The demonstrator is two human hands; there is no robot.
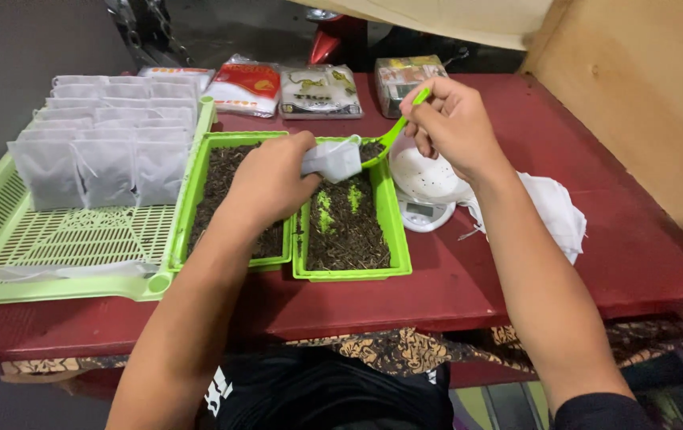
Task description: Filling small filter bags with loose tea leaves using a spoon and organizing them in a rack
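My left hand (271, 179) holds a small white filter bag (333, 159) open over two green trays of dark loose tea. The left tea tray (197, 171) lies under my left forearm; the right tea tray (393, 239) shows green bare patches in its middle. My right hand (453, 123) grips a green plastic spoon (396, 131), whose bowl touches the mouth of the bag.
A large green slotted tray (63, 239) at the left holds rows of filled white bags (107, 135). A white scale with a bowl (425, 187) and a pile of white empty bags (556, 211) lie at the right. Several packets (321, 91) line the far edge of the red table (636, 263).
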